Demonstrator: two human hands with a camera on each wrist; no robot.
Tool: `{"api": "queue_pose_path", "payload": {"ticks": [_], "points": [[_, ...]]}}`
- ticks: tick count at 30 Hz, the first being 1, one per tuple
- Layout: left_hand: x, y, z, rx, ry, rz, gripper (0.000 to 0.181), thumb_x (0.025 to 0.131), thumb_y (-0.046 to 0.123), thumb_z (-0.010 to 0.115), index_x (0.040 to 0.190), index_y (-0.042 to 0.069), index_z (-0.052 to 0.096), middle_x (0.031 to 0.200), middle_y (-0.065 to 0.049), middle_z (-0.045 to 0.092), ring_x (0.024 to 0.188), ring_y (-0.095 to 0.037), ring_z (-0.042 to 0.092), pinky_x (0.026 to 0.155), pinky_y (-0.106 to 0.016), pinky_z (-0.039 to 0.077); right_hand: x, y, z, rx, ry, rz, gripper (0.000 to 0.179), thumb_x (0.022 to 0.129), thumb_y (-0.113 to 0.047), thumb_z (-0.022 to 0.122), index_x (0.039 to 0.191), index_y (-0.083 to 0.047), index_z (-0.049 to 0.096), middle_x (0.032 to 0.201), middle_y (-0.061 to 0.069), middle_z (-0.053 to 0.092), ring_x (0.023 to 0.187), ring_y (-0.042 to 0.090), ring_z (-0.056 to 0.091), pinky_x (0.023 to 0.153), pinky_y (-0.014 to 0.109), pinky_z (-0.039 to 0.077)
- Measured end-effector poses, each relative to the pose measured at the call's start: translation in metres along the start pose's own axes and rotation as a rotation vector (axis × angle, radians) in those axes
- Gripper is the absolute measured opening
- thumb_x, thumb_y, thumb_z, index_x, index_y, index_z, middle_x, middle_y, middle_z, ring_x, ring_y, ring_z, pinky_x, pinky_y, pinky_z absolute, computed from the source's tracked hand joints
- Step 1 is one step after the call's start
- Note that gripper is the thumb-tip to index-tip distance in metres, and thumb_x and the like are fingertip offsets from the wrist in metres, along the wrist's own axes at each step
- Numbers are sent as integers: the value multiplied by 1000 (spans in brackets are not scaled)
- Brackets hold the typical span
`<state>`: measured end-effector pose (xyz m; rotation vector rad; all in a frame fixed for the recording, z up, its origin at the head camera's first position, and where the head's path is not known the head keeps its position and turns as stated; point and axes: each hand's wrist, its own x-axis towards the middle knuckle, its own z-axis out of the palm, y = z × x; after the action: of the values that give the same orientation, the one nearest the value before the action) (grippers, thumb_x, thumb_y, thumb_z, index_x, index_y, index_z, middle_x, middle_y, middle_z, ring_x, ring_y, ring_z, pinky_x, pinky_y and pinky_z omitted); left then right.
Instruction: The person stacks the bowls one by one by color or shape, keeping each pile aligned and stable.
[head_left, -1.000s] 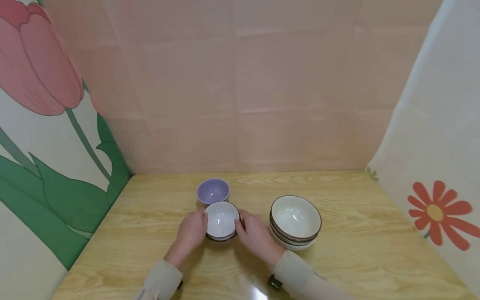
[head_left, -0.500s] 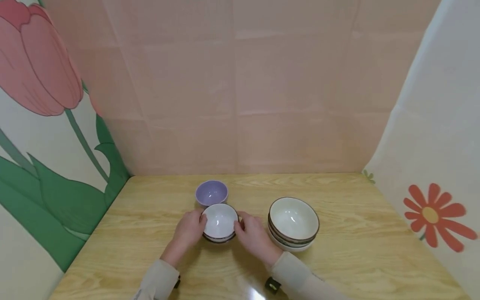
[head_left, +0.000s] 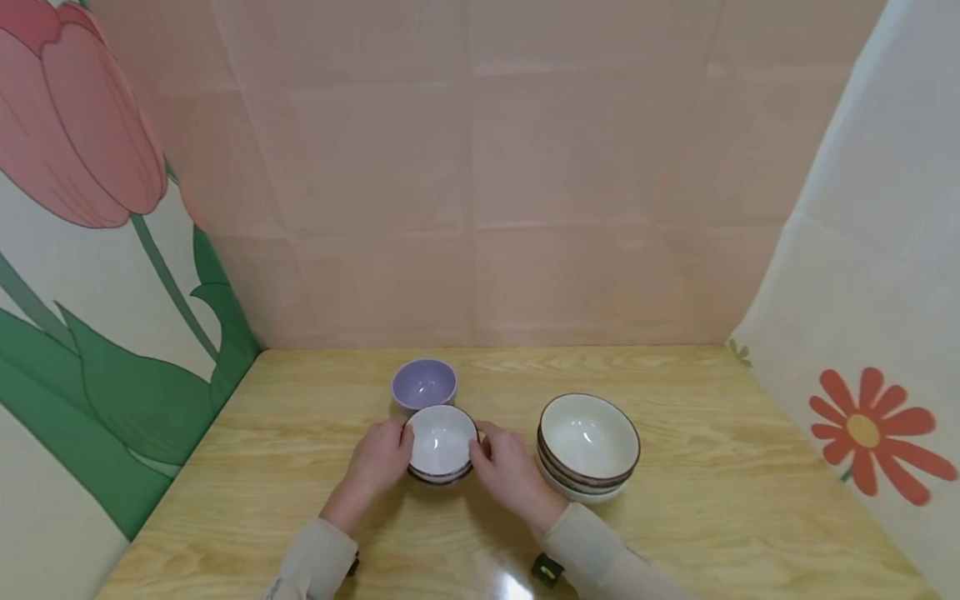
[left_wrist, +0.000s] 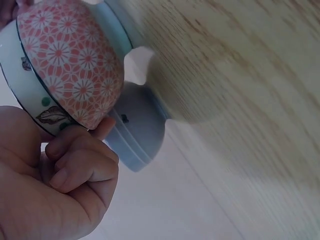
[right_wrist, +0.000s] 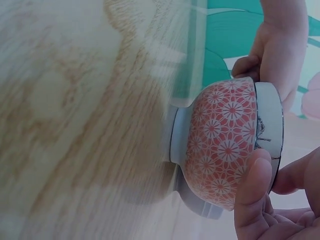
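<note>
In the head view, a small white bowl with a dark rim (head_left: 441, 442) is held at its two sides. It sits nested in a bowl with a red-and-white flower pattern (right_wrist: 220, 145), whose foot is down at the wood-grain table. My left hand (head_left: 381, 457) grips the white bowl's left side, thumb over the rim and fingers curled beneath it in the left wrist view. On the opposite side my right hand (head_left: 513, 475) pinches the rim between thumb and fingers. Just behind the pair stands a purple bowl (head_left: 424, 385), partly covered by the white one in the head view.
To the right of my right hand stands a stack of larger bowls (head_left: 588, 437), the top one cream inside with a brown rim. A pink cloth wall (head_left: 480, 208) closes off the table's back, with flower-printed sheets at both sides.
</note>
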<state>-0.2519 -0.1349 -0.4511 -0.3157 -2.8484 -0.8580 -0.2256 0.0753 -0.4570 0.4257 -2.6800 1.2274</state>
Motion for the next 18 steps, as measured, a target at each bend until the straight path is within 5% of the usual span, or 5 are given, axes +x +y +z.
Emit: {"api": "queue_pose_path", "payload": {"ticks": [18], "points": [[-2, 3, 1, 17, 4, -16, 21, 99, 12, 49, 98, -1, 65, 84, -17, 67, 79, -34, 66, 67, -49, 53, 2, -2, -2, -10, 8, -33, 32, 95, -8, 61, 123, 8, 62, 63, -4, 53, 50, 4, 47, 45, 22, 43]]}}
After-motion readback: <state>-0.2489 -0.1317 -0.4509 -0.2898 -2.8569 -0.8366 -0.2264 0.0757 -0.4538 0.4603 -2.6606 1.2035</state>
